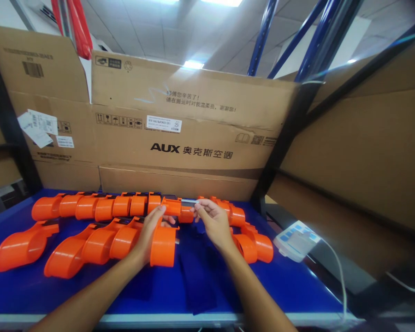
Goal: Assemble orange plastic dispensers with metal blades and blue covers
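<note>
My left hand (148, 235) is closed round an orange plastic tape dispenser (163, 248), its wide ring hanging below my fingers and its narrow end turned to the right. Between the fingertips of my right hand (213, 222) is a thin grey strip with a toothed upper edge (189, 202). The strip's left end meets the dispenser's narrow end; whether it sits inside cannot be made out. Behind my hands runs a row of similar orange dispensers (103, 208), several with dark pieces at their ends. More orange dispensers (96, 243) lie left of my left forearm.
Everything lies on a blue tabletop (124, 295) with a pale front edge. Further dispensers (246, 246) sit right of my right hand. A clear plastic box (295, 242) with a white cord stands at the right edge. Cardboard (124, 154) and dark posts (280, 147) close off the back.
</note>
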The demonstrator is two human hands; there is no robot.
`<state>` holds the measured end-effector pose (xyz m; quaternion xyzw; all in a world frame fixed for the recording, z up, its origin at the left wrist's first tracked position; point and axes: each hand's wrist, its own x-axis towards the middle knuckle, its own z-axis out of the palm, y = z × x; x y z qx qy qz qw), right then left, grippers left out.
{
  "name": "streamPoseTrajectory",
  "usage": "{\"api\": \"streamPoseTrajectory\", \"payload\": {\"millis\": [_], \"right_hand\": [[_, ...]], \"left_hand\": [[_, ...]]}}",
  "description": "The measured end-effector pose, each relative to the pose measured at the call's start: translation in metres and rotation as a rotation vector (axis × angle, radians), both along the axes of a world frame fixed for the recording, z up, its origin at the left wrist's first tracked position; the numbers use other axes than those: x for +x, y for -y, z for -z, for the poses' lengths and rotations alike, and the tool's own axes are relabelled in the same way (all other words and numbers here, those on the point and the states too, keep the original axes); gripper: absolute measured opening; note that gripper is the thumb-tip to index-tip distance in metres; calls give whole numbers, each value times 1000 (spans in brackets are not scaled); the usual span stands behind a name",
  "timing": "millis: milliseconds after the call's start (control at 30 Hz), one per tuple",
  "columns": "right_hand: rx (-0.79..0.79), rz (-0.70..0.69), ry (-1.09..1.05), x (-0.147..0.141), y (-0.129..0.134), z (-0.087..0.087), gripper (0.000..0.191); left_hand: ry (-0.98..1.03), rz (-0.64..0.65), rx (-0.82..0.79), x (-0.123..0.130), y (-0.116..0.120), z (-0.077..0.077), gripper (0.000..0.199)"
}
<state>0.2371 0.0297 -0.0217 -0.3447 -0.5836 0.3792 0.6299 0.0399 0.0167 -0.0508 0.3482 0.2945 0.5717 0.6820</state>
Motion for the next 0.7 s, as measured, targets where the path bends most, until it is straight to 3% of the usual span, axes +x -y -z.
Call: {"api": "streamPoseTrajectory", "payload": {"millis": [700], "right_hand": [[-11,62,27,2,-2,2,36]], "left_hand": [[-112,-80,100,5,7,-8,52]]}}
